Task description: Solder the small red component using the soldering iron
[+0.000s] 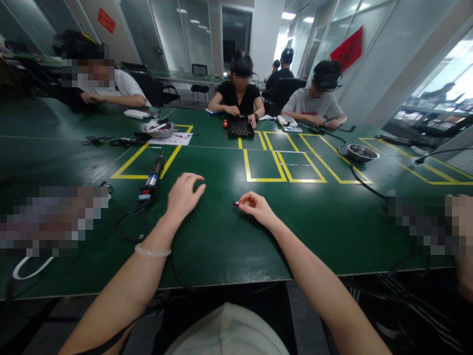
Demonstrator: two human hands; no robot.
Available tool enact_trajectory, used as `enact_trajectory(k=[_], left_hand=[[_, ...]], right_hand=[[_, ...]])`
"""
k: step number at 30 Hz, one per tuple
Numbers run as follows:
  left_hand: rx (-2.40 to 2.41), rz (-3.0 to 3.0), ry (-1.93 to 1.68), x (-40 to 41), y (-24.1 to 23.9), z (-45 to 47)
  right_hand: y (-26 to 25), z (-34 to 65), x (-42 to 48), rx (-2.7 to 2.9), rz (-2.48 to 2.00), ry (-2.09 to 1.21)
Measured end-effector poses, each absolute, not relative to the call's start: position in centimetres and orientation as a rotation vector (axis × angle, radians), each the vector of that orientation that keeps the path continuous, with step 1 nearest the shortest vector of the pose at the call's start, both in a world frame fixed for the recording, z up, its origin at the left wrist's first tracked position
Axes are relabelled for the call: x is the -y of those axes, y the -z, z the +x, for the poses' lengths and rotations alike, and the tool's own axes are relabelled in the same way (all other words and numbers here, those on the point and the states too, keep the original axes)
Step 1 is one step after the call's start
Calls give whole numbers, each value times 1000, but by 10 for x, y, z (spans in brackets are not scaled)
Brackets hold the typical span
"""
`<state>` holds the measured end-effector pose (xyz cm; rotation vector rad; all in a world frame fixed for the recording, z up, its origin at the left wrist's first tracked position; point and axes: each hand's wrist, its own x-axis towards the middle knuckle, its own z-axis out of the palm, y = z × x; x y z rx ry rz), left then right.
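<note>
Between the thumb and fingertips of my right hand (255, 207) is a small red piece (236, 203) with a dark tip; it is too small to tell its kind. That hand hovers over or rests on the green table (229, 246); I cannot tell which. To its left, my left hand (185, 195) holds nothing, with thumb and fingers apart and curved. Nearest to it on the left lies an electric screwdriver (152, 176) with a dark body, a silver and blue band and a black cable (127, 219).
Yellow tape outlines (266, 180) mark the table. A metal bowl (362, 153) stands at the right, near a black cable. Across the table, a person works at a black tray (240, 127). Bundled items (158, 128) lie on a paper sheet (185, 138) at the left.
</note>
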<state>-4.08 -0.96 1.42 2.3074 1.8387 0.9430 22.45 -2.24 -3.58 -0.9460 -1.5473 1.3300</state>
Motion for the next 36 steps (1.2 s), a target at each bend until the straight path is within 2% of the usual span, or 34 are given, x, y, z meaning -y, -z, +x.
enact_trajectory(k=[5, 11, 16, 23, 36], left_hand=[[-2468, 1984, -809, -10, -4, -143], [-2479, 1732, -326, -16, 15, -182], [-2508, 1823, -147, -8, -1, -156], [-2402, 1908, -157, 4, -12, -97], [-1815, 2403, -205, 39, -5, 24]], right_hand=[[36, 224, 23, 1572, -948, -1321], [34, 223, 24, 1596, -963, -1316], [34, 223, 25, 1613, -962, -1316], [39, 222, 22, 1627, -971, -1305], [30, 223, 29, 1903, -1061, -951]])
